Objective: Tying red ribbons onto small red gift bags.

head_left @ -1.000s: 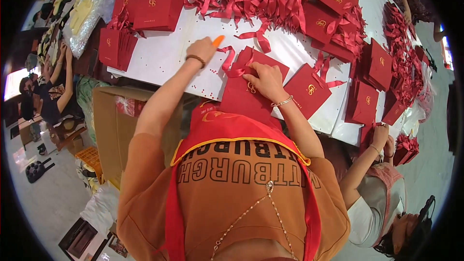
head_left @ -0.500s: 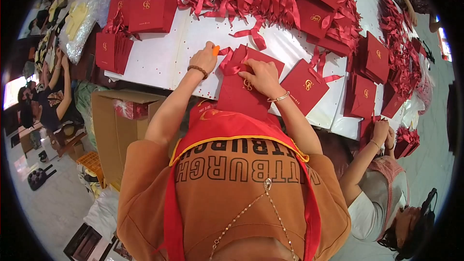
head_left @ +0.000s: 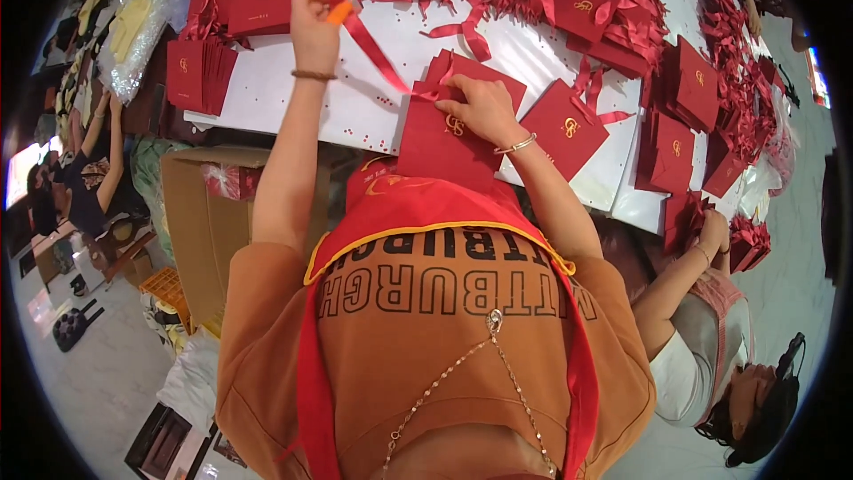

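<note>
The left hand (head_left: 313,28) is pinching a ribbon (head_left: 378,57); right of that grip, the right hand (head_left: 489,111) is steadying a bag (head_left: 440,153), finger closure unclear. Overpulling is risking the bag slipping.

A white table (head_left: 267,73) bears red ribboned bags (head_left: 563,131).

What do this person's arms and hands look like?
The left hand and right hand wear no gloves. A brown bracelet circles the left wrist, a thin shiny bangle the right. The brown-orange sleeves are short and loose.
</note>
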`<action>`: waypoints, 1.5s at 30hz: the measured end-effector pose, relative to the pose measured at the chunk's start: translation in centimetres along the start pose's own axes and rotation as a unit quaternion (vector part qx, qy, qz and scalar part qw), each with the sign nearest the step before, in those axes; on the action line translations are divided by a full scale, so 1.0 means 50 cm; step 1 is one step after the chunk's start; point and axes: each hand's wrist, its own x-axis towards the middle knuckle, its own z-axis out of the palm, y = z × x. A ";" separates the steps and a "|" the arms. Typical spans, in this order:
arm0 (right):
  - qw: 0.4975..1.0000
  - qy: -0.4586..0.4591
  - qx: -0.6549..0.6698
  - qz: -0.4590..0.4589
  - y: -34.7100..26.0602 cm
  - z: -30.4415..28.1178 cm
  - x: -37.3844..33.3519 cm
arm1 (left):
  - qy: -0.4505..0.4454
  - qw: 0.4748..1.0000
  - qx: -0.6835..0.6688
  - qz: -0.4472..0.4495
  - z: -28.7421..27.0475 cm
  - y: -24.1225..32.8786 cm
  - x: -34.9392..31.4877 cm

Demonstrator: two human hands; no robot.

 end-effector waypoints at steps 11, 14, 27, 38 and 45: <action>0.996 0.024 -0.017 -0.080 0.011 -0.010 0.003 | -0.378 0.875 0.258 -0.156 0.107 -0.059 -0.119; 0.992 0.016 -0.114 -0.052 0.011 -0.071 -0.031 | -0.394 0.872 0.253 -0.141 0.090 -0.083 -0.119; 0.990 0.000 0.098 0.100 0.031 -0.057 -0.073 | -0.118 0.919 -0.239 -0.290 -0.126 -0.059 -0.073; 0.989 0.015 0.111 0.098 0.034 -0.050 -0.068 | 0.004 0.975 -0.070 -0.210 -0.184 0.038 -0.066; 0.989 0.017 0.118 0.090 0.033 -0.055 -0.075 | 0.090 0.952 -0.186 -0.227 -0.121 0.061 -0.078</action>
